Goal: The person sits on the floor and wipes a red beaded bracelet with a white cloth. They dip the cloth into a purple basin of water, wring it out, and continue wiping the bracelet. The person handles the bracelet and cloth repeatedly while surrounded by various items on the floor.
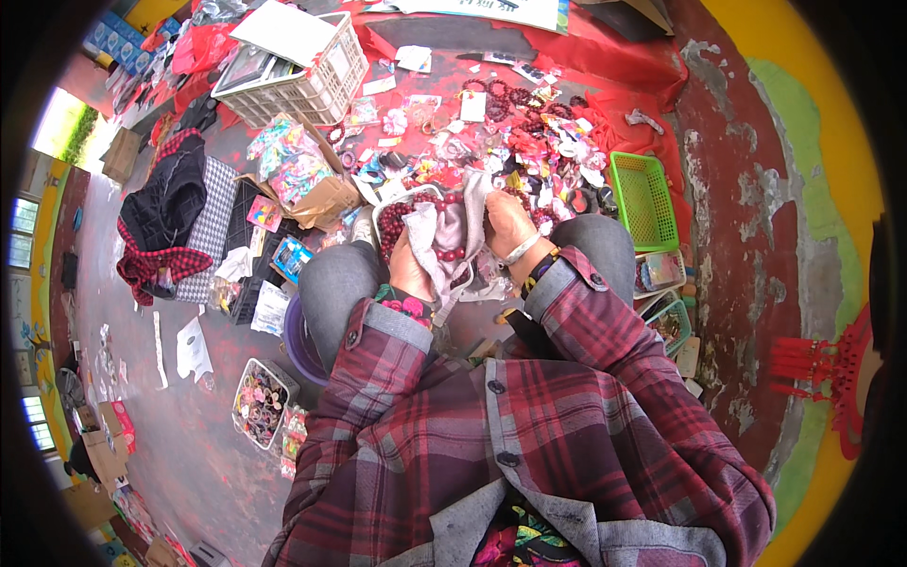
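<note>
Between my knees, a light grey-pink cloth pouch (448, 234) is held spread between my two hands. My left hand (411, 266) grips the pouch's left edge, its fingers partly hidden behind the fabric. My right hand (506, 223) has hold of the right side, fingertips hidden from view. Dark red round beads (392, 225) lie in a white basket (379, 208) behind and left of the pouch, and some beads show against the cloth. Past my right hand is a heap of colourful hair accessories and bead bracelets (538, 145).
A green plastic basket (643, 202) stands right of the heap. At the left are an open cardboard box (322, 198) of wrapped pastel items, a white crate (287, 96), a purple basin (301, 340) and a basket of hair ties (248, 407). A peeling wall (744, 234) borders the right.
</note>
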### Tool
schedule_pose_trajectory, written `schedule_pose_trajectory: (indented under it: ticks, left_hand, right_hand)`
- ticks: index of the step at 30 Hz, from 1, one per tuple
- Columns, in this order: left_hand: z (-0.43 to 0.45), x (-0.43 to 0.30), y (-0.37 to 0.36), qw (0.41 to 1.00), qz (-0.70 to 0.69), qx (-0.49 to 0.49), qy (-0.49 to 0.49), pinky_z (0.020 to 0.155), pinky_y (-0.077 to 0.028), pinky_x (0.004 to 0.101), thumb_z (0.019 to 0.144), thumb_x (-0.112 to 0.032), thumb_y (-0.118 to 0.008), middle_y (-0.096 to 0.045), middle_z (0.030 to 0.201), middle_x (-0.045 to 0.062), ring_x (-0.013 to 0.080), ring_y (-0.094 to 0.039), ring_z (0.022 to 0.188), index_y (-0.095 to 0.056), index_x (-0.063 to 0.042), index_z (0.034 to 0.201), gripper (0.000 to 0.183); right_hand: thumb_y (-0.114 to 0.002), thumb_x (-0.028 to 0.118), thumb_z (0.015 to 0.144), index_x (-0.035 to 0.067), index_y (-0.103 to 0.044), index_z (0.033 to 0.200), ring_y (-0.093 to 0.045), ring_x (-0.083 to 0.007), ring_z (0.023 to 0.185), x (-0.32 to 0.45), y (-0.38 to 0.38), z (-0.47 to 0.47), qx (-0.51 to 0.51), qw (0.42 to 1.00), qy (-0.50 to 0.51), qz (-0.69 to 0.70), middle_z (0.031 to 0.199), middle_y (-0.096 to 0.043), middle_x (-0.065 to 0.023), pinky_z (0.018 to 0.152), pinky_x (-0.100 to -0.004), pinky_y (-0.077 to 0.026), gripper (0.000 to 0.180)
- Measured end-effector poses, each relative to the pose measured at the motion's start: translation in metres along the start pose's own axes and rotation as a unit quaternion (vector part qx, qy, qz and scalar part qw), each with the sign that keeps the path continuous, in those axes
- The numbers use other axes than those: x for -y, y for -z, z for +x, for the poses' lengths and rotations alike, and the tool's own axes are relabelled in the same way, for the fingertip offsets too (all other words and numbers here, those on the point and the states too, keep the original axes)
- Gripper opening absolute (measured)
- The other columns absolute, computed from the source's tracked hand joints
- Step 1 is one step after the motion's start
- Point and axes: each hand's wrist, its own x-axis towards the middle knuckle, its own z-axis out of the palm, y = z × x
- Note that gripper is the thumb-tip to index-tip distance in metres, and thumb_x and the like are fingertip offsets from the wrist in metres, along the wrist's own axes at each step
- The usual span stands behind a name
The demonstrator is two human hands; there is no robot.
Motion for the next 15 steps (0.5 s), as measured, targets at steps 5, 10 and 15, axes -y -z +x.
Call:
schedule_pose_trajectory:
  ticks: [5,10,15]
  left_hand:
    - [-0.003,-0.006,0.003,1.000,0.004,0.010,0.010,0.083,-0.051,0.0397,0.091,-0.021,-0.048,-0.059,0.109,0.017,0.0275,-0.061,0.094,-0.050,0.000,0.118,0.035]
    - [-0.001,0.003,0.008,0.987,0.145,-0.054,-0.039,0.069,-0.053,0.0302,0.087,-0.024,-0.057,-0.063,0.096,0.010,0.0182,-0.064,0.079,-0.058,0.000,0.104,0.029]
    - [-0.011,0.000,-0.007,0.998,0.029,-0.060,0.011,0.070,-0.052,0.0332,0.090,-0.031,-0.051,-0.063,0.097,0.009,0.0207,-0.062,0.083,-0.056,-0.002,0.106,0.034]
  right_hand:
    - [-0.058,0.022,0.084,0.005,-0.058,0.107,-0.062,-0.0172,0.084,0.009,0.002,-0.007,0.142,0.984,-0.020,-0.109,0.096,-0.063,-0.0051,0.075,-0.0319,-0.049,0.028]
    - [-0.057,0.016,0.083,0.001,-0.057,0.106,-0.060,-0.0138,0.078,0.003,0.004,0.002,0.085,0.970,-0.040,-0.225,0.092,-0.063,-0.0056,0.068,-0.0282,-0.048,0.027]
    - [-0.048,0.008,0.085,0.003,-0.060,0.094,-0.061,-0.0168,0.073,-0.011,0.017,0.013,-0.006,0.987,0.009,-0.162,0.084,-0.063,-0.0056,0.067,-0.0300,-0.049,0.016]
